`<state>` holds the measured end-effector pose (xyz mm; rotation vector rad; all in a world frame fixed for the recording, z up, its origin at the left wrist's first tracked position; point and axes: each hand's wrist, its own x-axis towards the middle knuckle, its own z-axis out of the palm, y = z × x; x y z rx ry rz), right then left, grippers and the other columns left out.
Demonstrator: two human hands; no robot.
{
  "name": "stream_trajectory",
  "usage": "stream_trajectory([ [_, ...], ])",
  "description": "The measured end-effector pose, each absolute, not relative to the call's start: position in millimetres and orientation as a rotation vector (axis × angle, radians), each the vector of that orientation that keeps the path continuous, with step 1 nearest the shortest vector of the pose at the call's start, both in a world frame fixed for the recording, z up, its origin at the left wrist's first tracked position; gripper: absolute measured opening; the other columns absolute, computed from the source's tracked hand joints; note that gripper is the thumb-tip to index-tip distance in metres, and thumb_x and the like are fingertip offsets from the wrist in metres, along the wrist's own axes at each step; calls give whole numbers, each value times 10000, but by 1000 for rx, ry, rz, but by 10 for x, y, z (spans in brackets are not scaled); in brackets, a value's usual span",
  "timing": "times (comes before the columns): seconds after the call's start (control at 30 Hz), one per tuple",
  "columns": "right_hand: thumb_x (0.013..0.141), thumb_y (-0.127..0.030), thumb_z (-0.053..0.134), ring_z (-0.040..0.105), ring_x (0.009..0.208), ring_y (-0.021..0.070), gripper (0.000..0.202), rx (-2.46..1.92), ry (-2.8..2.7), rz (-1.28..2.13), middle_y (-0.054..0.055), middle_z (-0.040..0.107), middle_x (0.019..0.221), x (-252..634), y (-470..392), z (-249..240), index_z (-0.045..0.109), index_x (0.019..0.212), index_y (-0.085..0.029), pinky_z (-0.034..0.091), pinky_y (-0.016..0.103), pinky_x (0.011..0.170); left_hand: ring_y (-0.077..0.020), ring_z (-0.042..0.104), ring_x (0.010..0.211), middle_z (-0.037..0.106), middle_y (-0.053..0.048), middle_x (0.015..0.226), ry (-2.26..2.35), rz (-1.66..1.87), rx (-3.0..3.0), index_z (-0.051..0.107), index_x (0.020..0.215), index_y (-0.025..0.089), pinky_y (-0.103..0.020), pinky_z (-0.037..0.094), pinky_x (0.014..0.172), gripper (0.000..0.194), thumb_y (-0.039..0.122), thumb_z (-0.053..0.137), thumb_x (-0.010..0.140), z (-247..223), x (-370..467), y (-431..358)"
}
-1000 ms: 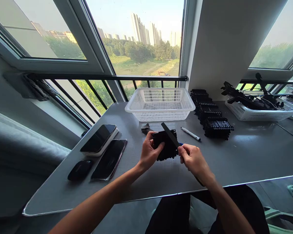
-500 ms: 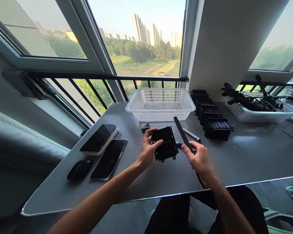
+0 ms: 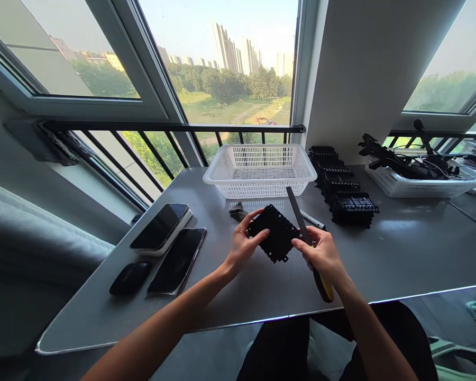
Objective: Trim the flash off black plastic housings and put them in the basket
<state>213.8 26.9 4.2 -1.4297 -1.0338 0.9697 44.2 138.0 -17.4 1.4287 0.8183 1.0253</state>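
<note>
A flat black plastic plate with small tabs along its edges is held above the table, turned cornerwise. My left hand is closed on its left side, thumb on the upper face and fingers beneath. In my right hand is a flat file, its dark blade pointing up and away and its yellow-and-black handle toward me. My right thumb and fingertips also meet the plate's right corner. Behind the plate, a small dark crumpled thing and a white marker pen lie on the table.
A white plastic basket stands at the back by the window railing. Right of it are stacks of similar black plates and another basket with black parts and cables. At left lie two phones and a black mouse.
The plate has turned so that a corner points toward me. My right hand has come to its right corner, bringing the file closer and more upright.
</note>
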Motion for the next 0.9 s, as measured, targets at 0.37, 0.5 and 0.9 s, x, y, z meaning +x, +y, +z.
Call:
stream_trajectory([
  [0.37, 773, -413, 698, 355, 391, 69, 292, -1501, -1076, 893, -40, 525, 580, 2297, 208, 91, 656, 932, -171, 295, 216, 343, -130, 594, 516, 651, -9, 635, 818, 632, 1374, 671, 845, 118, -223, 465, 478, 372, 432, 777, 675, -179, 427, 1385],
  [0.5, 764, -446, 711, 391, 447, 83, 343, -1510, -1117, 831, 0, 586, 681, 2351, 207, 79, 673, 958, -166, 332, 227, 371, -157, 657, 639, 711, -30, 750, 727, 646, 1243, 670, 869, 132, -242, 526, 583, 363, 383, 814, 651, -158, 436, 1341],
  [0.9, 961, -481, 431, 463, 585, 136, 374, -1534, -1312, 386, 0, 513, 657, 2508, 88, 204, 631, 827, -195, 366, 258, 540, -165, 669, 721, 713, -25, 823, 737, 870, 1243, 634, 921, 156, -256, 555, 651, 393, 325, 833, 628, -148, 451, 1329],
])
